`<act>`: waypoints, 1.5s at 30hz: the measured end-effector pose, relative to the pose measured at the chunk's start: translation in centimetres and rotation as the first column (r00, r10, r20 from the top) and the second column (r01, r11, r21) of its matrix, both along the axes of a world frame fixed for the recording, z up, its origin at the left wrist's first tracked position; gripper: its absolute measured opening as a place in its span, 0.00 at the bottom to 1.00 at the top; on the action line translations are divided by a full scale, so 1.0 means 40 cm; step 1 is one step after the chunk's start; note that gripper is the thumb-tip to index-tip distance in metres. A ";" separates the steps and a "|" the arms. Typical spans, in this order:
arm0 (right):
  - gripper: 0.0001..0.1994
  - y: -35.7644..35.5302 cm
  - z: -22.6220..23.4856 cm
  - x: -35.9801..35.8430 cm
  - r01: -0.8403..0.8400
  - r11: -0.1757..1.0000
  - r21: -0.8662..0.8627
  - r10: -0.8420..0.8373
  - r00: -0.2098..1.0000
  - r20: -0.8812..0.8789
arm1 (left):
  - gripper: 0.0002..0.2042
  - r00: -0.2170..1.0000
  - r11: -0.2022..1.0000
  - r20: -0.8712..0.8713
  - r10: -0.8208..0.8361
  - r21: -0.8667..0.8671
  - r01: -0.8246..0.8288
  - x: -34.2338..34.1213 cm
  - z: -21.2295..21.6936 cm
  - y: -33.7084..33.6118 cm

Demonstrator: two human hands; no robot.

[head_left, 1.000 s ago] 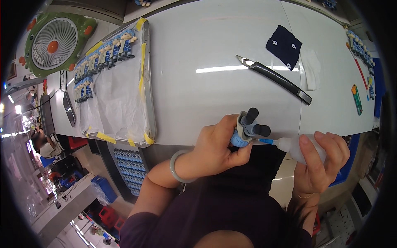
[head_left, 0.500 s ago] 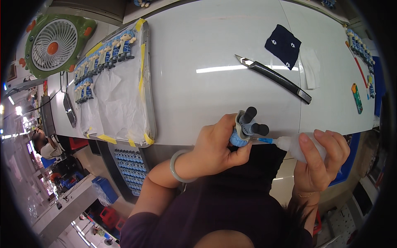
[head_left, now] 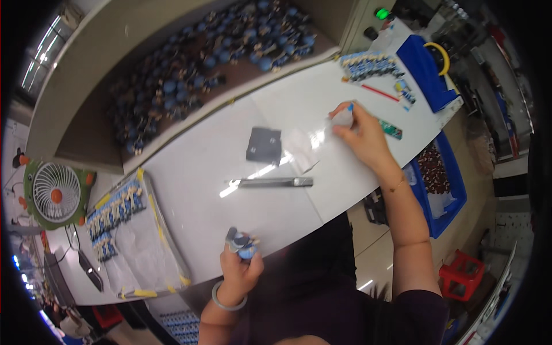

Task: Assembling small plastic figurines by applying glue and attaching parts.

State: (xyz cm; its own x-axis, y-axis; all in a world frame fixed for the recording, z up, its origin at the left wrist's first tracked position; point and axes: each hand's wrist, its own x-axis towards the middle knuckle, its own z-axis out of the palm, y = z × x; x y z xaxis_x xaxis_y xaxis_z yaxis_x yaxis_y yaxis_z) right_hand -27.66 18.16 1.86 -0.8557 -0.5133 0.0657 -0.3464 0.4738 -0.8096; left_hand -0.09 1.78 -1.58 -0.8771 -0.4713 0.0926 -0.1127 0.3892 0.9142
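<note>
My left hand is closed around a small blue doll figurine near the front edge of the white table, its dark feet pointing up. Out to the right over the table, my right hand grips a small white squeeze bottle with a blue tip pointing up. Between the hands lies a black-handled utility knife, blurred here. Beyond it are a dark patterned cloth and a white cloth. A green cutter lies just right of my right hand.
A yellow-taped tray with rows of figurines stands at left, beside a green fan. A shelf at the back holds piled figurines. More figurines, a red stick and a blue bin are at the far right.
My right hand has carried the bottle away from the figurine, forward and to the right. The left hand still holds the figurine. The view has swung toward the right side and back shelf.
</note>
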 end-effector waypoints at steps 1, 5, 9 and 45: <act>0.21 -0.003 -0.003 0.003 -0.052 0.997 0.057 0.051 0.998 0.030 | 0.16 1.000 0.999 0.001 0.025 0.022 -0.025 0.006 0.000 0.000; 0.24 0.094 0.001 0.011 0.252 0.959 0.128 -0.109 0.747 -0.656 | 0.15 0.996 0.999 -0.079 0.038 0.015 -0.037 0.007 -0.007 -0.002; 0.19 0.189 -0.063 -0.031 0.334 0.892 0.304 -0.056 0.749 -0.661 | 0.15 0.999 0.998 -0.034 -0.019 0.058 0.021 -0.007 0.007 -0.005; 0.20 0.011 0.096 -0.017 0.347 0.936 0.056 -0.291 0.854 -0.431 | 0.14 0.994 0.981 -0.110 0.026 0.195 -0.004 0.022 -0.018 -0.005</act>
